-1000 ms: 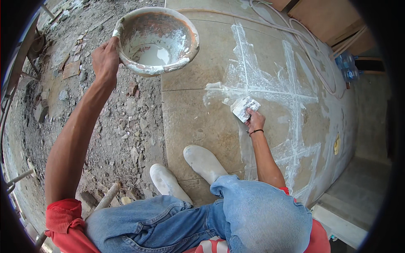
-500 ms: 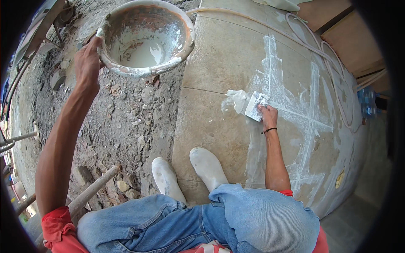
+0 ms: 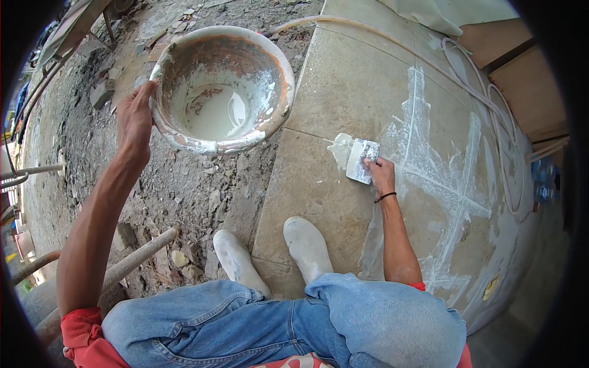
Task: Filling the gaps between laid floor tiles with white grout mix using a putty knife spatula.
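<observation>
My left hand (image 3: 135, 115) grips the rim of a wide round basin (image 3: 164, 122), tipped so that its inside faces me. Runny white grout (image 3: 215, 116) pools at its bottom, and white smears coat the rim. In my right hand (image 3: 381, 174) is a flat putty knife (image 3: 362, 161) with a whitish blade, held against the tiled floor (image 3: 343, 80). A dab of thick white grout (image 3: 341, 149) lies at the blade's left edge. White streaks (image 3: 429, 175) run along the tile joints to the right of that hand.
Rubble and dirt (image 3: 202, 202) border the tiles on the left. A pale hose (image 3: 368, 26) crosses the far tiles and coils at right, near plastic bottles (image 3: 543, 181). A metal pole (image 3: 141, 257) lies beside my left leg. My white boots (image 3: 307, 245) stand at the tile edge.
The basin has come nearer and slightly right with my left hand. The putty knife has shifted a little left and nearer over the grout dab, which looks smaller.
</observation>
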The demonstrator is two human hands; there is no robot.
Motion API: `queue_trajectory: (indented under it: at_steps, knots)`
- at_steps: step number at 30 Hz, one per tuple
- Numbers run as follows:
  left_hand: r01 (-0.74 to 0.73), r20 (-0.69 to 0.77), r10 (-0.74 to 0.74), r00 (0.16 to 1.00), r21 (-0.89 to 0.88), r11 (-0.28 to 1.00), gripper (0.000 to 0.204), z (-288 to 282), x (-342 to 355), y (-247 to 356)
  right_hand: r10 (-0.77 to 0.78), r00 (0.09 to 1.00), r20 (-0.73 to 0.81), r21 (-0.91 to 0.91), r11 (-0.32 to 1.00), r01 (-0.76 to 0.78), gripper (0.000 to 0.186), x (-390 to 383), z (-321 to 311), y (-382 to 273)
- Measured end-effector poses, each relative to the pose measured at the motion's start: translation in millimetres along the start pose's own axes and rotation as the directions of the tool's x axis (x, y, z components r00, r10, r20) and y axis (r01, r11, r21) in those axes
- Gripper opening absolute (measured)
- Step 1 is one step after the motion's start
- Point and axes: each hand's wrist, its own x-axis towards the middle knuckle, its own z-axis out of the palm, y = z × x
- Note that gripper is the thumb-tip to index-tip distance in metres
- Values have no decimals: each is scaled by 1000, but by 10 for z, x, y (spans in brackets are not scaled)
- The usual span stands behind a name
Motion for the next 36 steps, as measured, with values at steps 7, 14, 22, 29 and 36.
queue_trajectory:
  at_steps: [7,14,22,29,36]
  knots:
    - [40,-2,-40,999,-21,999,34,106,69,-208,-362,734,575,-632,373,679,18,-315,289,-1171]
    - [73,13,-74,997,45,996,35,55,109,-378,-434,751,498,-635,407,657,18,72,231,-1318]
    - [113,10,-114,993,69,991,36,27,69,-403,-71,997,2,-270,960,69,26,266,-156,-226]
    - [133,40,-137,990,97,986,38,86,54,-406,-431,886,173,-589,676,444,28,50,622,-912]
    - [168,39,-171,985,61,984,38,23,-13,-414,-395,624,674,-543,308,781,16,-323,534,-1293]
